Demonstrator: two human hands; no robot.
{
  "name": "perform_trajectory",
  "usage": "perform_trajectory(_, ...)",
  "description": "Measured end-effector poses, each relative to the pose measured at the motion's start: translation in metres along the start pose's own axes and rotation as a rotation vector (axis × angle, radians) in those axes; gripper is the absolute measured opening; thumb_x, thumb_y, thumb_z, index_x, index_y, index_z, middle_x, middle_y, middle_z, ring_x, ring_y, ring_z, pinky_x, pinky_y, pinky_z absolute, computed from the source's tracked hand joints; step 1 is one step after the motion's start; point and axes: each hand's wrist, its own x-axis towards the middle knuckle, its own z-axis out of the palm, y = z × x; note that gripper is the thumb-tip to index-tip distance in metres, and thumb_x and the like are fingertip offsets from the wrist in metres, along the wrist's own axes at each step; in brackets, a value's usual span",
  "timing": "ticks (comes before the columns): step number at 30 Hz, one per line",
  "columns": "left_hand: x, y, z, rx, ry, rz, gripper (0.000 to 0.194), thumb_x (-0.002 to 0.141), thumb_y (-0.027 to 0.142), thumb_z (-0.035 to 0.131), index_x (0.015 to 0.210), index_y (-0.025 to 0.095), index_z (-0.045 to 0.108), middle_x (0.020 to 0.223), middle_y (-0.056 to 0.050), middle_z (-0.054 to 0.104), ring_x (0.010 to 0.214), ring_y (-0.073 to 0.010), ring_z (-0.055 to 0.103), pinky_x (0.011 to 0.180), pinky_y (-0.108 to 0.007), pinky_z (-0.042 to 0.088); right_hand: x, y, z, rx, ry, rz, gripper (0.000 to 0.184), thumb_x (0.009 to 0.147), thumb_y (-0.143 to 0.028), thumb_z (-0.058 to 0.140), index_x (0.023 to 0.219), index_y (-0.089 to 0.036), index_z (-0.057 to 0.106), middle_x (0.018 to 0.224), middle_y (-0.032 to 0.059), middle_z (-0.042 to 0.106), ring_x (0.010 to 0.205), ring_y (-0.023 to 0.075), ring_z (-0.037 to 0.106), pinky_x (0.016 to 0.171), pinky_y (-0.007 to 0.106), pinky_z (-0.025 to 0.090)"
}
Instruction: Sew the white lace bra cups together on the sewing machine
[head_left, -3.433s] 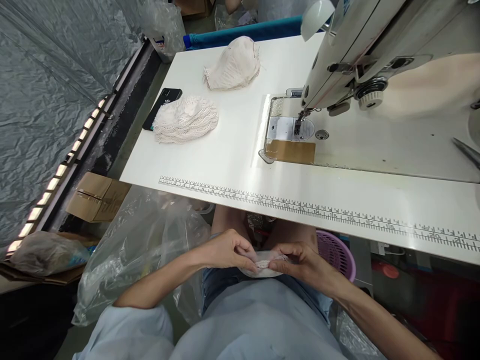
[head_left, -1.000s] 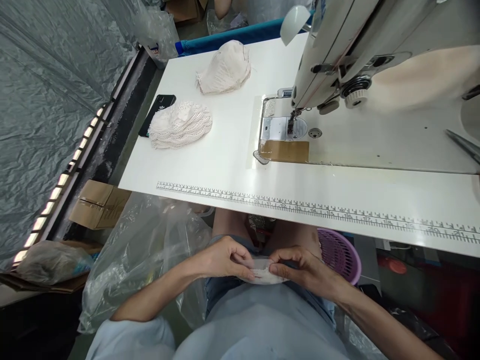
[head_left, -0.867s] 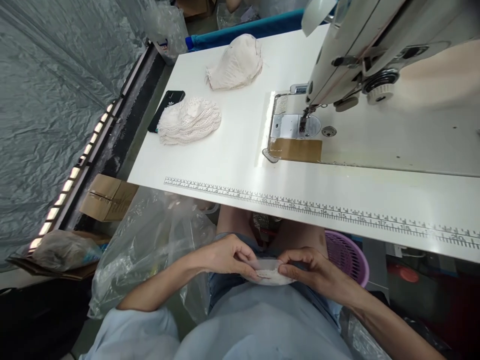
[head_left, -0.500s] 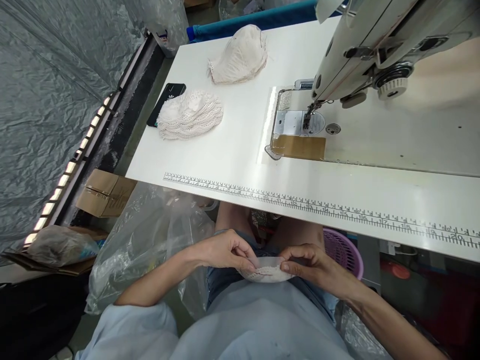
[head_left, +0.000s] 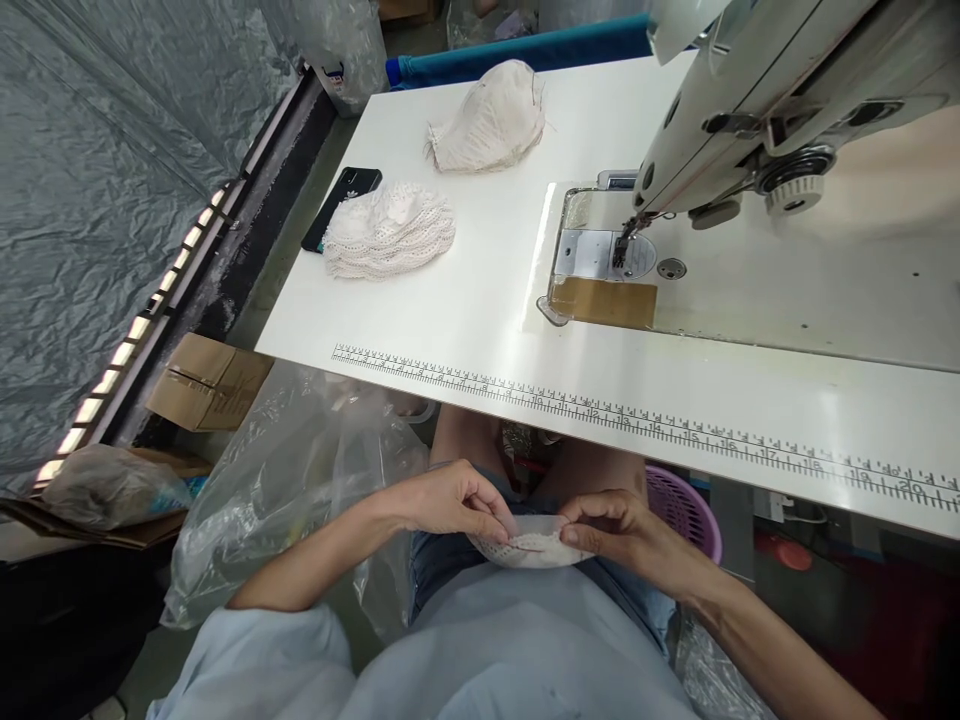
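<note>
Below the table edge, over my lap, my left hand [head_left: 450, 500] and my right hand [head_left: 619, 530] both pinch a small white lace-trimmed fabric piece [head_left: 529, 546] between thumb and fingers, one hand at each end. The piece is rounded and shallow like a cup, with a scalloped lace edge facing me. A white sewing table [head_left: 480, 310] lies in front, with a printed ruler [head_left: 645, 425] along its near edge. Two stacks of similar cream lace pieces rest on it: one stack [head_left: 390, 232] at the left, another [head_left: 489, 118] farther back.
A white sewing machine [head_left: 780, 90] stands at the right with its needle [head_left: 621, 245] over the plate. A black phone [head_left: 341, 205] lies beside the near stack. A clear plastic bag [head_left: 277, 490], a cardboard box [head_left: 206, 380] and a purple basket [head_left: 679, 500] sit below the table.
Both hands have stayed over my lap, pinching the piece; the lace edge has turned slightly toward me. The view has shifted a little with my head.
</note>
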Motion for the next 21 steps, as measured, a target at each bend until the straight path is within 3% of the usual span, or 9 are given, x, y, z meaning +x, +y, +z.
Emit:
perform_trajectory(8, -0.003, 0.0, -0.003, -0.02, 0.008, 0.014, 0.027, 0.07, 0.032, 0.071, 0.091, 0.014, 0.072, 0.074, -0.004, 0.071, 0.069, -0.0121, 0.064, 0.067, -0.019, 0.049, 0.001, -0.005, 0.002, -0.045, 0.021, 0.014, 0.033, 0.076, -0.049, 0.063, 0.076, -0.017, 0.069, 0.068, 0.0015, 0.058, 0.063, 0.013, 0.047, 0.056, 0.023, 0.037)
perform_trajectory(16, -0.025, 0.036, -0.02, 0.067, -0.024, 0.237, 0.025, 0.073, 0.029, 0.069, 0.094, 0.016, 0.071, 0.084, -0.004, 0.072, 0.079, -0.0152, 0.066, 0.073, -0.022, 0.052, 0.003, -0.06, -0.002, -0.153, 0.009, -0.073, 0.031, 0.078, -0.046, 0.062, 0.073, -0.016, 0.067, 0.064, 0.0008, 0.054, 0.059, 0.0119, 0.043, 0.053, 0.024, 0.033)
perform_trajectory(21, -0.024, 0.033, -0.026, -0.018, 0.016, 0.286, 0.028, 0.068, 0.032, 0.073, 0.09, 0.015, 0.072, 0.075, -0.002, 0.071, 0.073, -0.0144, 0.066, 0.071, -0.023, 0.052, 0.009, -0.073, -0.003, -0.213, 0.041, -0.061, 0.032, 0.078, -0.047, 0.061, 0.077, -0.016, 0.068, 0.069, 0.0031, 0.058, 0.064, 0.0149, 0.049, 0.058, 0.026, 0.038)
